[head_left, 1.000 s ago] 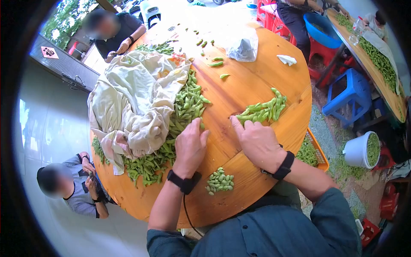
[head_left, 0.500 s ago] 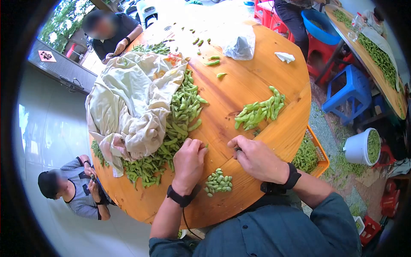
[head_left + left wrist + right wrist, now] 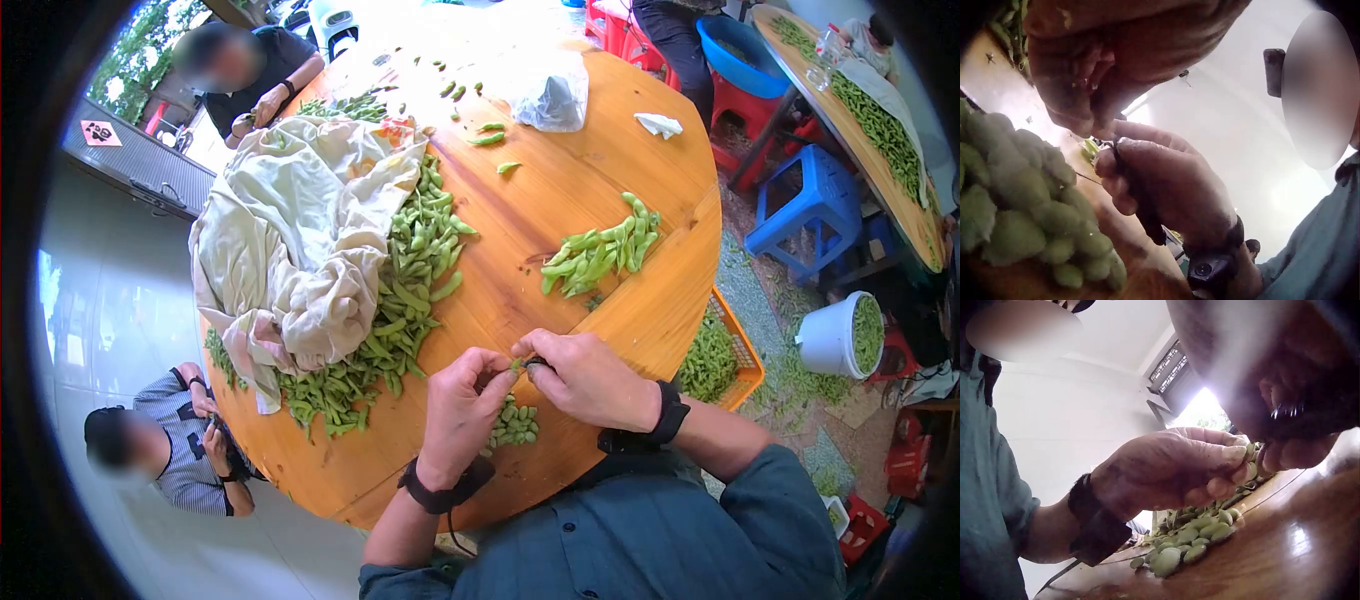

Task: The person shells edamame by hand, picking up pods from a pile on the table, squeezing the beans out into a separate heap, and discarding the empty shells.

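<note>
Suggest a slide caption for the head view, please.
Left hand and right hand meet beside shelled beans on a wooden table, with green pods heaped along a crumpled cloth.

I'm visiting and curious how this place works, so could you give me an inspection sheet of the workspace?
Surface: wooden table, bare wood showing between piles.
Job's things: small pile of green pods right of centre; loose beans, partly hidden by the left hand.
Clutter: crumpled cloth over a larger pod heap; plastic bag; white scrap.
Hands: left hand pinches something green; right hand holds something dark, too small to identify.
Cables: thin black cable below the left wrist strap.
Surroundings: blue stool, white bucket, orange basket, person in stripes.
</note>
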### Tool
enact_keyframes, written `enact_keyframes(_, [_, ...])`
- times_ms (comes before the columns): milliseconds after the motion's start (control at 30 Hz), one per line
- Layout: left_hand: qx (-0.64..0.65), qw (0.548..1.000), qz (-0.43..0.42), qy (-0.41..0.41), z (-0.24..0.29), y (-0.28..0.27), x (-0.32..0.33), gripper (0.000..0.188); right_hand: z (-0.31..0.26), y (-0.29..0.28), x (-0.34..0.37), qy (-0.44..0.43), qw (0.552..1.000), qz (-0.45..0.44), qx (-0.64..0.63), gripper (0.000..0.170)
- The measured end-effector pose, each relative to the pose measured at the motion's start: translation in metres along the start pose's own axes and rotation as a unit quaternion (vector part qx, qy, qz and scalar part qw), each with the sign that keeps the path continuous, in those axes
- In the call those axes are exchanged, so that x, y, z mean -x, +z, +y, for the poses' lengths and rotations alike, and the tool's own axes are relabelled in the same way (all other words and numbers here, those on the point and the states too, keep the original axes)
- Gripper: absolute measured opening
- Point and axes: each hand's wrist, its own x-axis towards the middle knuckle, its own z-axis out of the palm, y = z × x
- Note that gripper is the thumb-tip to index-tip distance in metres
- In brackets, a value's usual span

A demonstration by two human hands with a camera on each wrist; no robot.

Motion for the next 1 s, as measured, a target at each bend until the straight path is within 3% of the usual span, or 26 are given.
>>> enact_keyframes(333, [-0.133, 0.986, 0.028, 0.095, 0.003, 0.002, 0.0, 0.01, -0.003, -0.001, -0.001, 0.005, 1.0, -0.014, 0.016, 0.014])
enact_keyframes(567, [-0.07, 0.994, 0.034, 0.073, 0.005, 0.006, 0.002, 0.01, -0.002, 0.003, 0.001, -0.03, 0.998, -0.001, 0.05, 0.012])
enact_keyframes(667, [-0.139, 0.981, 0.046, 0.13, 0.003, 0.009, 0.003, 0.009, -0.001, 0.007, 0.0, -0.036, 0.997, -0.01, 0.072, 0.014])
enact_keyframes(733, [-0.221, 0.945, 0.068, 0.233, 0.001, 0.01, 0.001, 0.009, 0.0, 0.006, 0.0, -0.028, 0.997, -0.014, 0.065, 0.013])
enact_keyframes(767, [-0.22, 0.945, 0.068, 0.233, 0.002, 0.009, 0.002, 0.009, 0.001, 0.006, 0.0, -0.02, 0.998, -0.021, 0.057, 0.012])
enact_keyframes(833, [-0.052, 0.996, 0.035, 0.062, 0.004, 0.005, 0.004, 0.008, -0.002, 0.002, -0.001, 0.003, 1.0, -0.02, 0.011, 0.012])
enact_keyframes(867, [-0.053, 0.996, 0.036, 0.062, 0.005, 0.001, 0.003, 0.008, -0.002, 0.0, -0.003, 0.027, 0.999, -0.019, -0.035, 0.012])
enact_keyframes(900, [0.09, 0.996, 0.001, -0.019, 0.006, -0.003, -0.001, 0.007, -0.001, -0.002, -0.004, 0.026, 0.999, -0.019, -0.036, 0.012])
enact_keyframes(933, [0.231, 0.967, -0.034, -0.099, 0.007, -0.007, -0.003, 0.007, 0.0, -0.005, -0.006, 0.04, 0.994, -0.049, -0.094, 0.012])
enact_keyframes(1000, [0.272, 0.953, -0.062, -0.119, 0.003, -0.015, -0.005, 0.007, 0.003, -0.008, -0.008, 0.053, 0.984, -0.079, -0.15, 0.013])
